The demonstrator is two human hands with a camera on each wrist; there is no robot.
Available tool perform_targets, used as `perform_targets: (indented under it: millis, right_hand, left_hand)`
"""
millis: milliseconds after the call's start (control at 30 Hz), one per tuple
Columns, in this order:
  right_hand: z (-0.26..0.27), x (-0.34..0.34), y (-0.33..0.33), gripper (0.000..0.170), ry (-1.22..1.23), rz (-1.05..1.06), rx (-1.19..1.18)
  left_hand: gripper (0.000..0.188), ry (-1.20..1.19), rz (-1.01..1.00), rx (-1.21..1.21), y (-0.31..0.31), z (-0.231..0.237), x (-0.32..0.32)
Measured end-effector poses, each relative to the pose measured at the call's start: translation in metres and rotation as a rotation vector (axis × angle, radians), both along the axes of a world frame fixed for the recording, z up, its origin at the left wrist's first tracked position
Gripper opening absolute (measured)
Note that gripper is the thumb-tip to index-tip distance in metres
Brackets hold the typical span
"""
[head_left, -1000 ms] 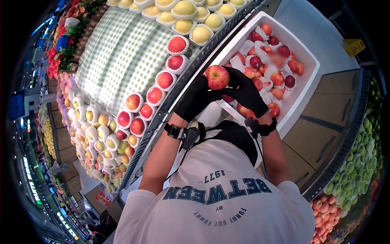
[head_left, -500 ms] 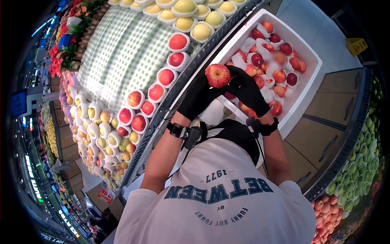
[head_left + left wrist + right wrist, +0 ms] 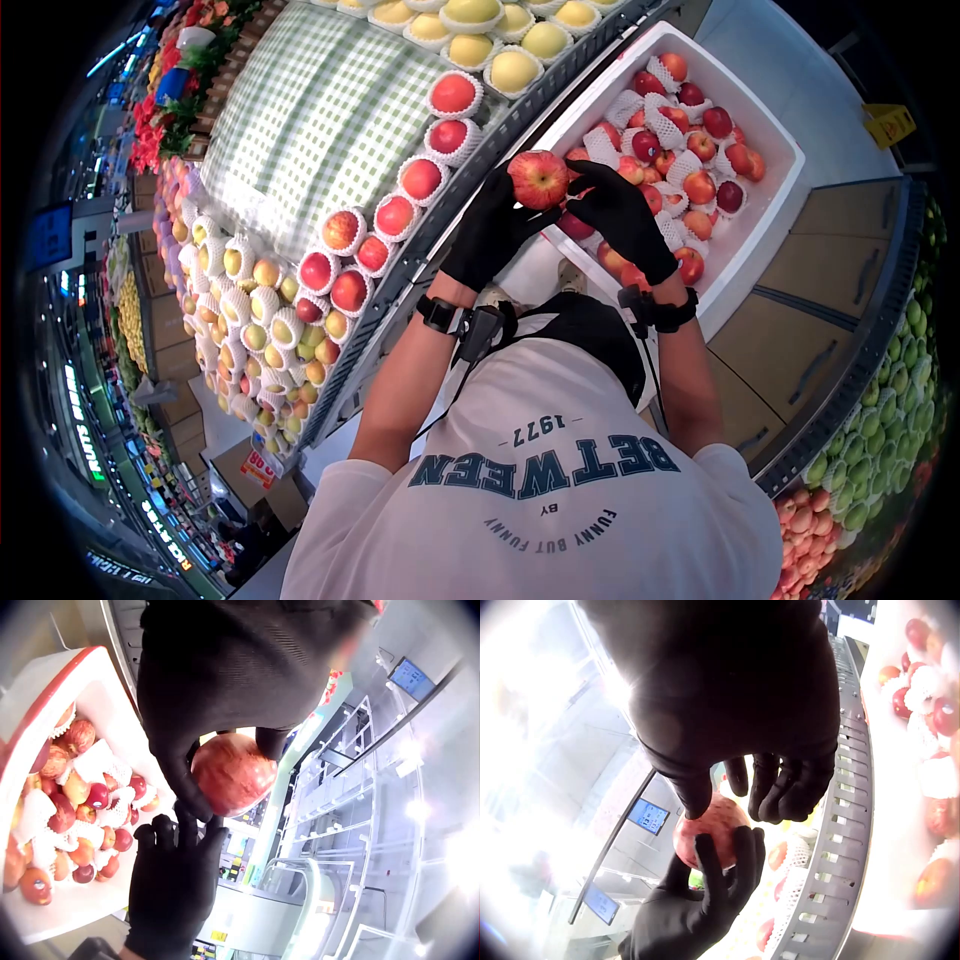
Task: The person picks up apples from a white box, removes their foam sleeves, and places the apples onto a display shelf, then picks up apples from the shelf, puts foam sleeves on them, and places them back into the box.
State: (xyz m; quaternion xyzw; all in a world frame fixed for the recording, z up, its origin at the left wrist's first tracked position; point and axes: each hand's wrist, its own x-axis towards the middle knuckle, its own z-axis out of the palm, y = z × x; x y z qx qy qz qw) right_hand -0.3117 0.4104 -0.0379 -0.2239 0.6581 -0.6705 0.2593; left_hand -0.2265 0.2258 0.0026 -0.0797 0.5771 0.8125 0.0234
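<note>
Green-and-white checked cloth spreads toward eleven o'clock in the head view, a white foam box at two. At one, the black-gloved left hand grips a round red-streaked apple; the black-gloved right hand is beside it, fingers parted.

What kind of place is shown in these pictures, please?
Probably a shop's fruit section. Netted apples line a display stand, a white box holds more apples, and a lit sign at the left seems to read FRUITS.
</note>
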Motion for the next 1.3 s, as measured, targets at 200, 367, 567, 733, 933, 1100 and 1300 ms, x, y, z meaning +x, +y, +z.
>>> perform_targets:
  millis: [200, 367, 567, 733, 933, 1100, 1300]
  right_hand:
    - [0.009, 0.004, -0.005, 0.054, -0.188, 0.080, -0.148]
    - [0.015, 0.006, -0.001, 0.051, -0.439, 0.061, -0.223]
    - [0.021, 0.006, -0.002, 0.054, -0.568, 0.026, -0.393]
    - [0.007, 0.013, -0.007, 0.063, -0.019, -0.074, -0.029]
    - [0.009, 0.013, 0.008, 0.048, -0.079, -0.093, -0.136]
    - [-0.015, -0.001, 0.061, 0.018, -0.203, -0.082, 0.026]
    - [-0.082, -0.009, 0.138, 0.016, -0.257, -0.143, 0.375]
  left_hand:
    - [0.071, -0.011, 0.197, -0.273, -0.004, -0.010, -0.003]
    - [0.082, 0.079, 0.257, -0.652, 0.020, 0.018, 0.003]
    - [0.085, 0.084, 0.229, -0.613, 0.023, 0.019, 0.004]
    - [0.085, 0.156, 0.184, -0.761, 0.023, -0.001, 0.004]
    - [0.076, 0.061, 0.103, -0.725, 0.018, -0.004, 0.004]
    - [0.081, 0.046, 0.102, -0.658, 0.016, -0.014, 0.009]
    - [0.085, -0.021, 0.085, -0.602, 0.013, -0.025, 0.010]
